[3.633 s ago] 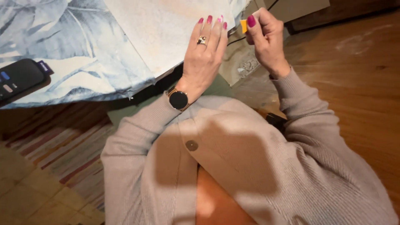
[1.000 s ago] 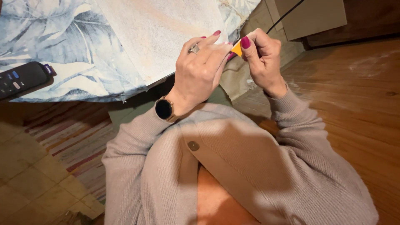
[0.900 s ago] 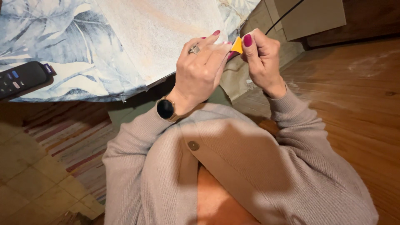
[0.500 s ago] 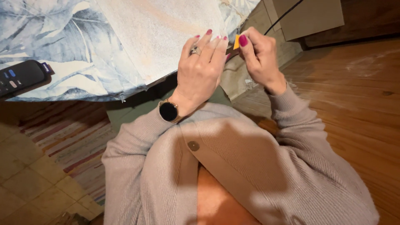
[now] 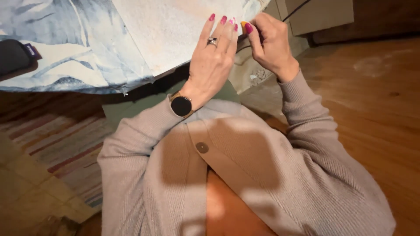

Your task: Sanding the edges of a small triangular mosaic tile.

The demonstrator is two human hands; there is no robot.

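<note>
My left hand [image 5: 214, 59] lies flat, palm down, on the pale sheet [image 5: 175, 30], its 4 fingers straight and close together, tips near the sheet's right edge; it grips nothing. A ring [image 5: 212, 41] sits on 1 finger and a round black watch [image 5: 181, 105] on the wrist. My right hand [image 5: 269, 41] is just beside the left fingertips, fingers curled tight and thumb pressed down on a small orange piece [image 5: 243, 24], of which only a sliver shows at the sheet's edge, between thumb and the left fingertips. The pale sheet rests on a blue-and-white leaf-patterned cloth [image 5: 65, 57] covering the surface in front of me. A dark remote [image 5: 13, 56] lies on that cloth at far left, well apart from both hands. Below the cloth, a striped rug [image 5: 65, 148] covers the floor at left; wooden floorboards [image 5: 372, 100] extend at right. My beige cardigan [image 5: 245, 175] fills the lower view.
</note>
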